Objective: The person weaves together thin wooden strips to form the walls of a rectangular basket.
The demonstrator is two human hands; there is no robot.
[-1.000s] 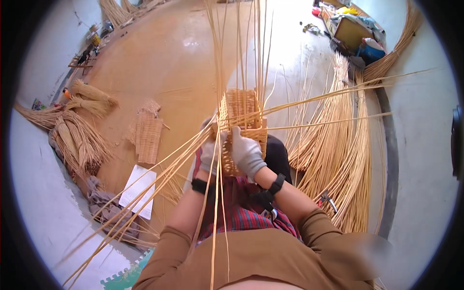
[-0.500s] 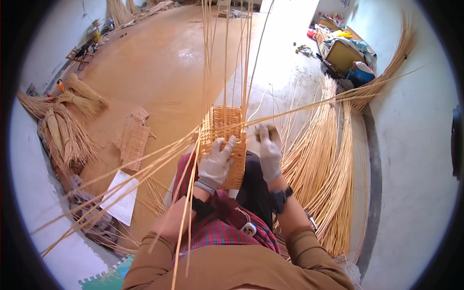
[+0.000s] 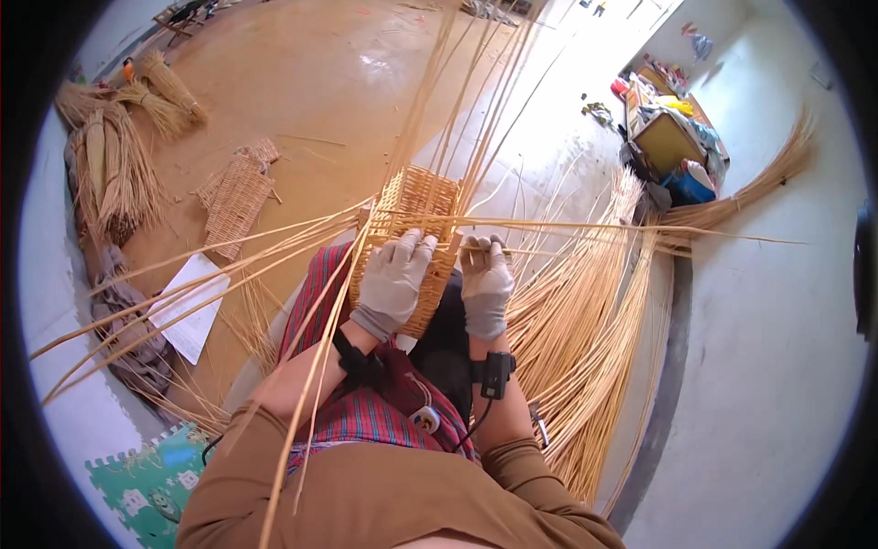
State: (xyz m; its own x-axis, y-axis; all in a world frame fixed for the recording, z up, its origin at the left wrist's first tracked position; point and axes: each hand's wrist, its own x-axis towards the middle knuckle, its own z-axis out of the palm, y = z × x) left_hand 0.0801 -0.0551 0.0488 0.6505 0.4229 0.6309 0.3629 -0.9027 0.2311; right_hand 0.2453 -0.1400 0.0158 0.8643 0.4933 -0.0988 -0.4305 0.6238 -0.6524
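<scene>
A woven wicker basket [image 3: 423,192], with long upright rods at its far end and long loose strands [image 3: 210,270] reaching out to both sides, rests over my lap on a red striped cloth [image 3: 315,293]. My left hand [image 3: 393,284], in a pale glove, lies on the basket with bent fingers gripping it near the crossing strands. Just right of the basket, my right hand [image 3: 487,284], also gloved, has its fingers closed on a thin wicker strand [image 3: 529,252]. Black devices are strapped to both wrists.
Long wicker bundles [image 3: 585,348] lie along the right wall. Woven panels [image 3: 233,201], a white sheet [image 3: 187,306] and more bundles [image 3: 119,165] lie on the left floor. A green foam mat [image 3: 155,485] is at lower left, a cluttered cabinet [image 3: 668,137] at back right.
My view has shifted. My right hand moved from the basket's front to beside its right edge and now pinches a strand. My left hand has come onto the basket's face.
</scene>
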